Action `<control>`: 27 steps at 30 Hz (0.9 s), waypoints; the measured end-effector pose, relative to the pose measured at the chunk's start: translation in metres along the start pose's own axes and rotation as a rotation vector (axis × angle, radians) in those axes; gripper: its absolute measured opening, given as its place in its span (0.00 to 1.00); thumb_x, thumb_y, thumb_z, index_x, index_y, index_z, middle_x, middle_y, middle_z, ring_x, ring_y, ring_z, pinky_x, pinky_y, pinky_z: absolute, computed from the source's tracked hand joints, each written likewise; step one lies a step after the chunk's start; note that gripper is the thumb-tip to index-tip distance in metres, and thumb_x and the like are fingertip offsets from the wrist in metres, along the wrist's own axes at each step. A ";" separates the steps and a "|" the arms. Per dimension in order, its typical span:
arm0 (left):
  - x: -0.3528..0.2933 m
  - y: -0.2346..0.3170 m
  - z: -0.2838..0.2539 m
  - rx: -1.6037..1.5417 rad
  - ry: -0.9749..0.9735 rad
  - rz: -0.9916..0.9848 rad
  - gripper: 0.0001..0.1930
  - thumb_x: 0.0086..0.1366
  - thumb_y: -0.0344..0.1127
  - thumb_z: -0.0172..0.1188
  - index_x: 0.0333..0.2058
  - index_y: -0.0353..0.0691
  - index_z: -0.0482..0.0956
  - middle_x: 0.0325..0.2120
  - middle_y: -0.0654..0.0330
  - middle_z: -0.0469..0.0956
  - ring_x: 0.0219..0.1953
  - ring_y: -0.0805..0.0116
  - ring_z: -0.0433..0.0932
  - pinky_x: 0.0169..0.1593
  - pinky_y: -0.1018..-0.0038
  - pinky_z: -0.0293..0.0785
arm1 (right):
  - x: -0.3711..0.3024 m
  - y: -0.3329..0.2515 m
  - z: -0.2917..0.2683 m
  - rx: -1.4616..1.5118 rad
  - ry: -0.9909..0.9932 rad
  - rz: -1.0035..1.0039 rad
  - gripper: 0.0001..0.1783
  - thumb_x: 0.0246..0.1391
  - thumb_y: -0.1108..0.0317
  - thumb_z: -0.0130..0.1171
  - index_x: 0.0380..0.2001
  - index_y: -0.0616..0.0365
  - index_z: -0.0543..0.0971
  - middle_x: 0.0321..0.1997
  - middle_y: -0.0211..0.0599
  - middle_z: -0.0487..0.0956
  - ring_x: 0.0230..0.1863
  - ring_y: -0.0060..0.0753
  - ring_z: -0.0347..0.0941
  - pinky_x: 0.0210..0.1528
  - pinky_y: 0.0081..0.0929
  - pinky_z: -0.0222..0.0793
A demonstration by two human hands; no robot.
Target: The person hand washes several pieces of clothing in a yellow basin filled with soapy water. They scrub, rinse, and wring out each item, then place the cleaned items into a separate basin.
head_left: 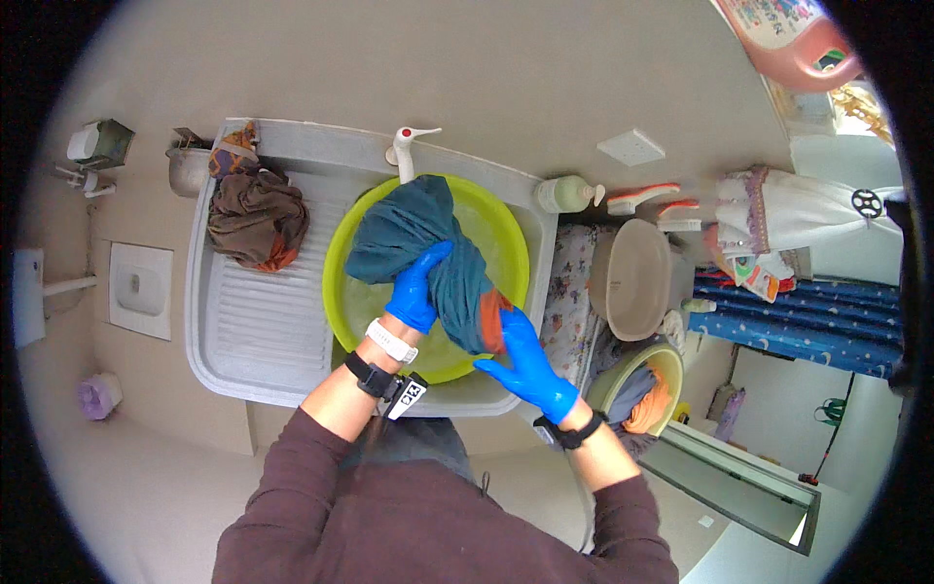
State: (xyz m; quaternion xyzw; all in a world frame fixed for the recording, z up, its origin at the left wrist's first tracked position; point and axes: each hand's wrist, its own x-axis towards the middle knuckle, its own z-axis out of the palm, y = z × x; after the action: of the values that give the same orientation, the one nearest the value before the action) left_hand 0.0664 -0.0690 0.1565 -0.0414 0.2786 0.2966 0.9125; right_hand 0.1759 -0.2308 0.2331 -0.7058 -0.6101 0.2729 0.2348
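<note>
A wet teal garment (413,229) with an orange patch at its lower right end hangs in a bunch over a lime-green basin (336,282) of water. My left hand (416,292), in a blue rubber glove, is closed on the middle of the cloth with the thumb on top. At the orange end is my right hand (535,370), gloved too; its fingers lie on the cloth and hold that end, while the thumb sticks out to the left. The basin sits in the grey sink (209,341), below a white tap (405,151).
A dark brown garment (255,216) lies on the ribbed washboard at left. Right of the sink stand a pump bottle (567,195), red-backed brushes (640,198), a beige basin (637,282) and a tub (676,375) of clothes. A squat toilet (139,292) is in the floor at left.
</note>
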 end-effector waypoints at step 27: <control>-0.041 0.000 0.035 0.700 0.101 0.117 0.20 0.65 0.39 0.57 0.53 0.36 0.72 0.48 0.58 0.76 0.46 0.68 0.75 0.52 0.70 0.71 | 0.038 -0.048 -0.018 0.243 0.647 0.027 0.20 0.34 0.75 0.61 0.38 0.54 0.81 0.42 0.48 0.71 0.43 0.51 0.70 0.45 0.37 0.68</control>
State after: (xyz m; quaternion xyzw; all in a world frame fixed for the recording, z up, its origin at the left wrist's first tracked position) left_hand 0.0562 -0.0820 0.2080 0.2752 0.4098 0.2326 0.8380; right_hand 0.1568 -0.1858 0.2741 -0.7306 -0.4578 0.1084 0.4948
